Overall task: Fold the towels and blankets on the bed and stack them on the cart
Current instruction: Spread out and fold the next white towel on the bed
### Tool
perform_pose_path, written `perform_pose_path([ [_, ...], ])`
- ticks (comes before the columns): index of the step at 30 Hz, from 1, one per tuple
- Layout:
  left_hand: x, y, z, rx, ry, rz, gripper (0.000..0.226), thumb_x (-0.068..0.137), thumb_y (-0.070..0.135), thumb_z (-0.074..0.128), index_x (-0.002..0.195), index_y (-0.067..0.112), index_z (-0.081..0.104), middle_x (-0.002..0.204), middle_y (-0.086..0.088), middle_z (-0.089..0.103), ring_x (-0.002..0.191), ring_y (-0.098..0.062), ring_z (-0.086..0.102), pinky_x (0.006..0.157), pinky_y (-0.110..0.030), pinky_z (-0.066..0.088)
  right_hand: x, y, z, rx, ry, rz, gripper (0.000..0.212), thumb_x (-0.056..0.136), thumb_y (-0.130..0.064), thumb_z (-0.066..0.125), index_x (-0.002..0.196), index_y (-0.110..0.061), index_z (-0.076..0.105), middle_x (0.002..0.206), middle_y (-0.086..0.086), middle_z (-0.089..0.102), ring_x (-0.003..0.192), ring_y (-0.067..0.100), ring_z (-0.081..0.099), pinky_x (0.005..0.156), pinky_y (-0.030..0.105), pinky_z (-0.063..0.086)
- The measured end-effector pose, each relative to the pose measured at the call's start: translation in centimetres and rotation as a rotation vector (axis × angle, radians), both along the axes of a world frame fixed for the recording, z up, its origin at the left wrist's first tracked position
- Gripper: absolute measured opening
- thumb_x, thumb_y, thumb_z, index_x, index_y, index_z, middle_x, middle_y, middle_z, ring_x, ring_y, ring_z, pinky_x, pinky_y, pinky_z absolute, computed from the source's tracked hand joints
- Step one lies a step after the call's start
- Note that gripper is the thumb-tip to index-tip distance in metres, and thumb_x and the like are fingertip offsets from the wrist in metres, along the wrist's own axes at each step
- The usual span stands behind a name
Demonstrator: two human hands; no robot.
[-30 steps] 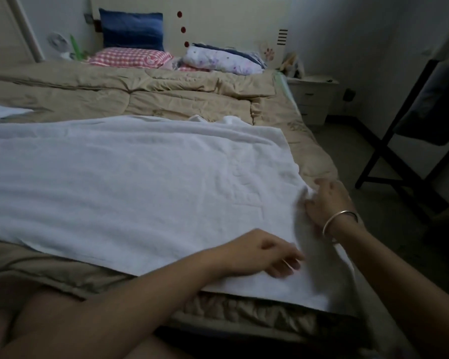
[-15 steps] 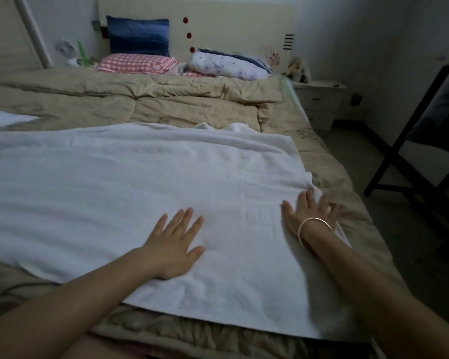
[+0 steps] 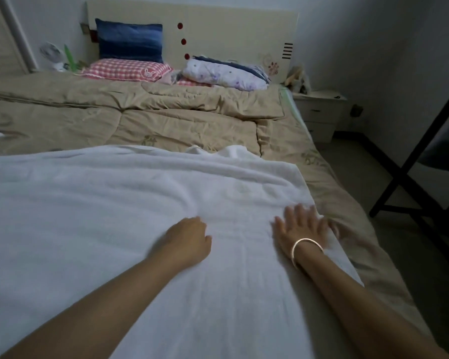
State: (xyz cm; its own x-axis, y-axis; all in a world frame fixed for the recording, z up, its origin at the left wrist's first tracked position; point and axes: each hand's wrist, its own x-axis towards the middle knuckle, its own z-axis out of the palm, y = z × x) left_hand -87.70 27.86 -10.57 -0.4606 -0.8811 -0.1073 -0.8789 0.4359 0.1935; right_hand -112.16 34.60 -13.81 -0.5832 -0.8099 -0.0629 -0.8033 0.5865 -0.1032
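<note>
Lying rumpled across the tan quilted bed [image 3: 192,125], a large white terry towel [image 3: 101,229] sits under the flat, spread-fingered right hand [image 3: 302,230] by its right edge and the blurred left hand [image 3: 188,239], grip unclear.

Head-worn view, facing down, bed [image 3: 322,161] close

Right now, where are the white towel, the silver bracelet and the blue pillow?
white towel [image 3: 109,229]: head view, flat bare stretch left of its middle.
silver bracelet [image 3: 305,240]: head view, top of the band's bright arc.
blue pillow [image 3: 130,42]: head view, middle of its front face.
</note>
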Motion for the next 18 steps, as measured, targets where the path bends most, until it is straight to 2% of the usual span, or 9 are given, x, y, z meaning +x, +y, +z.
perform_pose_path([
  [3, -1.4, -1.8, 1.1, -0.071, -0.092, 0.098, 0.027, 0.094, 0.030, 0.045, 0.109, 0.018, 0.064, 0.118, -0.003, 0.063, 0.111, -0.026, 0.058, 0.084, -0.029, 0.044, -2.5, -2.0, 1.4, -0.074, 0.022, -0.210, 0.067, 0.096, -0.056, 0.015, 0.153, -0.021, 0.011, 0.160, 0.011, 0.002, 0.146, 0.035, -0.006, 0.116, 0.052, -0.009],
  [6, -3.0, -5.0, 3.0, -0.124, -0.063, 0.164, 0.021, 0.090, 0.023, 0.047, 0.099, 0.019, 0.066, 0.108, -0.003, 0.065, 0.101, -0.026, 0.062, 0.072, -0.027, 0.039, -2.0, -6.2, 2.8, -0.205, 0.021, -0.063, 0.061, 0.099, -0.050, 0.018, 0.153, -0.022, 0.008, 0.160, 0.009, -0.006, 0.146, 0.031, -0.013, 0.116, 0.048, -0.013],
  [8, -3.7, -8.2, 3.9, -0.125, 0.033, 0.184, 0.021, 0.091, 0.022, 0.048, 0.103, 0.022, 0.065, 0.112, 0.000, 0.063, 0.104, -0.024, 0.060, 0.074, -0.027, 0.040, -1.3, -9.6, 3.4, -0.248, 0.054, 0.072, 0.058, 0.100, -0.048, 0.018, 0.153, -0.024, 0.010, 0.161, 0.004, -0.006, 0.146, 0.027, -0.014, 0.117, 0.045, -0.011],
  [10, -4.2, -11.8, 4.2, -0.126, 0.129, 0.151, 0.024, 0.092, 0.024, 0.049, 0.113, 0.025, 0.061, 0.120, 0.002, 0.059, 0.112, -0.022, 0.056, 0.084, -0.029, 0.042, -1.2, -13.5, 4.3, -0.267, 0.027, 0.134, 0.055, 0.101, -0.046, 0.023, 0.151, -0.023, 0.020, 0.160, 0.004, 0.009, 0.147, 0.027, -0.002, 0.118, 0.043, 0.002],
  [12, -4.3, -15.0, 4.2, -0.130, 0.171, 0.098, 0.028, 0.094, 0.024, 0.049, 0.120, 0.026, 0.057, 0.127, 0.002, 0.055, 0.117, -0.021, 0.053, 0.092, -0.031, 0.042, -1.5, -17.0, 5.5, -0.274, 0.015, 0.158, 0.049, 0.101, -0.041, 0.028, 0.144, -0.019, 0.036, 0.151, 0.007, 0.035, 0.141, 0.028, 0.024, 0.111, 0.040, 0.021],
  [14, -4.3, -18.3, 4.4, -0.180, 0.194, 0.077, 0.030, 0.094, 0.025, 0.049, 0.123, 0.026, 0.055, 0.130, 0.002, 0.055, 0.119, -0.021, 0.053, 0.095, -0.031, 0.041, -2.2, -20.8, 7.1, -0.290, 0.033, 0.156, 0.040, 0.101, -0.034, 0.031, 0.126, -0.014, 0.057, 0.127, 0.011, 0.059, 0.118, 0.029, 0.050, 0.097, 0.035, 0.035],
  [16, -4.2, -20.9, 4.5, -0.233, 0.191, 0.054, 0.033, 0.094, 0.024, 0.049, 0.126, 0.026, 0.055, 0.133, 0.003, 0.055, 0.122, -0.021, 0.051, 0.099, -0.030, 0.037, -2.6, -23.7, 8.3, -0.264, 0.036, 0.103, 0.035, 0.099, -0.032, 0.040, 0.111, -0.012, 0.066, 0.113, 0.012, 0.066, 0.106, 0.030, 0.057, 0.087, 0.032, 0.041],
  [18, -3.9, -23.2, 4.2, -0.235, 0.167, 0.050, 0.035, 0.094, 0.022, 0.048, 0.129, 0.027, 0.054, 0.134, 0.003, 0.056, 0.124, -0.021, 0.050, 0.101, -0.030, 0.036, -2.7, -25.8, 8.8, -0.188, 0.042, 0.032, 0.033, 0.094, -0.034, 0.050, 0.112, -0.011, 0.066, 0.115, 0.011, 0.065, 0.109, 0.029, 0.058, 0.085, 0.031, 0.044],
])
